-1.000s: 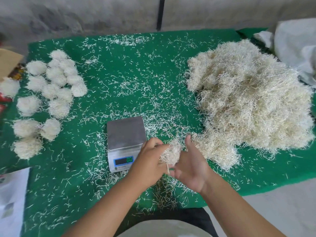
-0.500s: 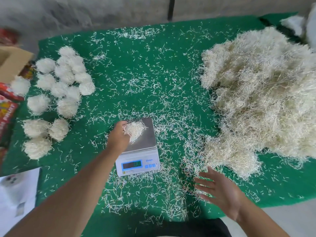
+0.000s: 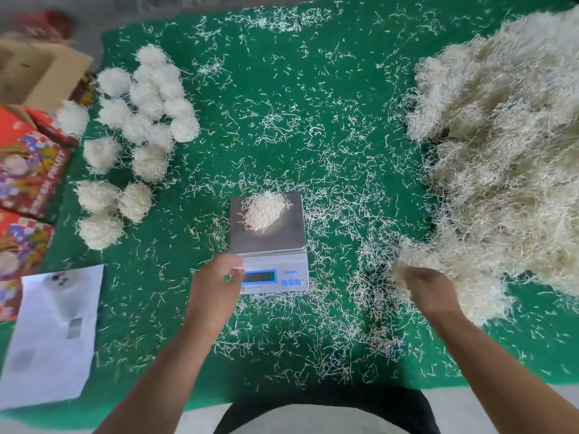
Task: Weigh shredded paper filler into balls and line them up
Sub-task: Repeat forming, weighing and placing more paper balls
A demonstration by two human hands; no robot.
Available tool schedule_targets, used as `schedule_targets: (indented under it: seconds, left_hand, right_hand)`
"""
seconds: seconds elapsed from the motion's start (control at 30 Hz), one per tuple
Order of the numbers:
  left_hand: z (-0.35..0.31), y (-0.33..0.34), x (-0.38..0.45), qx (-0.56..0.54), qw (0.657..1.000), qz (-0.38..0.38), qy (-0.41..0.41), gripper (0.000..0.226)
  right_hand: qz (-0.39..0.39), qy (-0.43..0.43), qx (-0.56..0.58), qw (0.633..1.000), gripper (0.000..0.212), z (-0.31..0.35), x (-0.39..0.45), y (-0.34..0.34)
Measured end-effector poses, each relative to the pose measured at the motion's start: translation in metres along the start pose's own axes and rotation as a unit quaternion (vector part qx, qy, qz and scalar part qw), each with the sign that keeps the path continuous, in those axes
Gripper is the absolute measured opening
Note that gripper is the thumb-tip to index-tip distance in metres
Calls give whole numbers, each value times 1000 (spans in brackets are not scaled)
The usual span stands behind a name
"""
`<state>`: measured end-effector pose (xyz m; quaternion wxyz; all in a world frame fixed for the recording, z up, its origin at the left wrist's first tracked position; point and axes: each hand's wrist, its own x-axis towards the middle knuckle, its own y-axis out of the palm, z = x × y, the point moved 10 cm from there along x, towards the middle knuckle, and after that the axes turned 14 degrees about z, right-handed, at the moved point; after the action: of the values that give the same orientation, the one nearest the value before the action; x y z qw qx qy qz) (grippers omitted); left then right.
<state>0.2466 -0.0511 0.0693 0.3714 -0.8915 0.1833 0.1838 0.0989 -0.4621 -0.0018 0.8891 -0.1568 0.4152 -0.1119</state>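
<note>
Paper tuft [image 3: 265, 210] sits on scale [image 3: 283, 228] | left hand [image 3: 216, 289] near display, fingers loosely curled, empty | right hand [image 3: 430, 289] at pile [image 3: 507, 158] edge, fingers' state unclear

Green felt-like cover [image 3: 313, 98] is lying over the work surface, filling most of the view, w/ loose white shreds scattered all over it. At 11 o'clock a grey wall or floor strip [image 3: 94, 14] is showing past the cover's far edge, too blurred to tell which. At 10 o'clock a brown cardboard box [image 3: 37, 73] is sitting at the cover's edge; at 9 o'clock red printed cartons [image 3: 28, 173] are lying just beside it. At 8 o'clock a white printed sheet [image 3: 50, 336] is resting partly on the cover. At 6 o'clock pale grey floor [image 3: 501, 402] is showing below the near edge. Light is looking soft & even, no hard shadows.
</note>
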Motion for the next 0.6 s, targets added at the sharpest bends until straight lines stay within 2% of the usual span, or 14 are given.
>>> schedule_targets:
  seconds: [0.07, 0.13, 0.23, 0.3, 0.33, 0.4, 0.47, 0.53, 0.6]
  left_hand:
    - [-7, 47, -21, -15, 996, 90, 10, 15]
    - [-19, 102, -39, -20, 977, 213, 4, 13]
    - [-47, 170, -54, -109, 933, 344, -7, 50]
    - [-66, 195, -51, -188, 910, 369, -33, 84]
    - [-76, 202, -46, -191, 910, 367, -29, 91]
    - [-89, 208, -38, -165, 921, 353, -4, 85]
    - [-94, 211, -32, -137, 933, 333, 16, 68]
    - [-100, 211, -35, -120, 935, 331, 39, 63]
    - [-109, 214, -47, -93, 930, 349, 66, 64]
  right_hand:
    - [-28, -44, 8, 999, 16, 15, -13, 0]
    - [-43, -86, 34, 995, 25, 29, -33, 2]
    - [-12, -116, 76, 990, 38, 32, -58, 19]
    - [33, -120, 87, 988, 44, 32, -74, 35]
    - [62, -115, 104, 986, 49, 30, -81, 45]
    - [77, -77, 160, 981, 70, 16, -89, 56]
    - [47, -13, 234, 971, 76, -13, -94, 60]
    - [80, 85, 341, 933, 82, -45, -99, 78]
    - [185, 130, 481, 847, 89, -48, -109, 109]
